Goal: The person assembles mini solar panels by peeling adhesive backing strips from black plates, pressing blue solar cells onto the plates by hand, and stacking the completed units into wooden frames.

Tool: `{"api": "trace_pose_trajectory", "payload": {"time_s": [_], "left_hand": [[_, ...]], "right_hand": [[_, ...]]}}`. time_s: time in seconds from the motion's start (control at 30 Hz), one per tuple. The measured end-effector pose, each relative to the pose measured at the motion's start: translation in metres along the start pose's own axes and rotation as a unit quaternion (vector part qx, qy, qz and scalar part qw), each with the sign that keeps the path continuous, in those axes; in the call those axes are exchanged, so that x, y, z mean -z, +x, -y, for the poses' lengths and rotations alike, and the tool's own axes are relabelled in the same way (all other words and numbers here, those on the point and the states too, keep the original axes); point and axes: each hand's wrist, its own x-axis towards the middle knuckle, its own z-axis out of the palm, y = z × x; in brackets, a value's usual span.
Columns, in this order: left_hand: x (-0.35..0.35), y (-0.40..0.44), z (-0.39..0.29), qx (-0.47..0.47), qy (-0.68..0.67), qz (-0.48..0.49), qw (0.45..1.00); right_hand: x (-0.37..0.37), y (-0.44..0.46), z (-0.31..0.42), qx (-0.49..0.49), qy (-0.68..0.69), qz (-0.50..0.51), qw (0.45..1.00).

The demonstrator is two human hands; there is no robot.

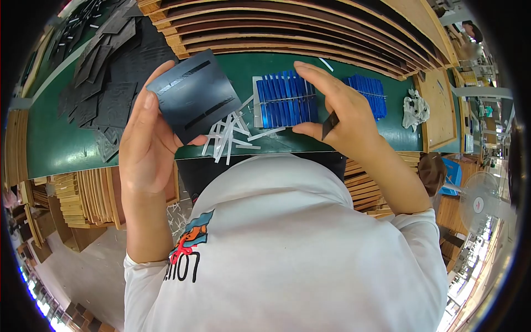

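Observation:
My left hand (148, 124) is closed around a dark flat panel (199, 91), tilted above the bench. Two black strips run across the panel's face near opposite edges. At the middle of the bench, my right hand (337, 105) spreads its thumb and fingers past the two ends of a banded bundle of blue strips (279, 99). I cannot tell whether the fingers press on it. Against the base of that thumb is a small dark piece (330, 125); how it is held is unclear. Loose white strips (227, 133) lie in a pile below the panel.
Dark panels (113, 105) are heaped at the left of the green bench (50, 152). Stacked wooden frames (287, 33) stand along the back. A second blue bundle (368, 94) and a crumpled white cloth (415, 109) lie to the right. A fan (480, 202) stands further right.

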Motion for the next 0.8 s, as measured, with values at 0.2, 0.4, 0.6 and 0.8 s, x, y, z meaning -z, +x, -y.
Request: {"api": "trace_pose_trajectory", "payload": {"time_s": [0.2, 0.4, 0.6, 0.8], "left_hand": [[-0.006, 0.002, 0.003, 0.013, -0.007, -0.013, 1.0], [-0.015, 0.006, 0.007, 0.021, -0.012, -0.006, 1.0], [-0.038, 0.014, 0.009, 0.102, -0.04, 0.025, 0.994], [-0.045, 0.015, 0.006, 0.097, -0.082, 0.075, 0.989]], "right_hand": [[0.014, 0.005, 0.007, 0.019, -0.011, -0.003, 1.0], [0.03, 0.016, 0.024, -0.012, 0.05, 0.002, 0.999], [0.031, 0.034, 0.048, 0.001, 0.148, -0.025, 0.989], [0.021, 0.039, 0.042, 0.017, 0.066, 0.013, 0.998]]}}
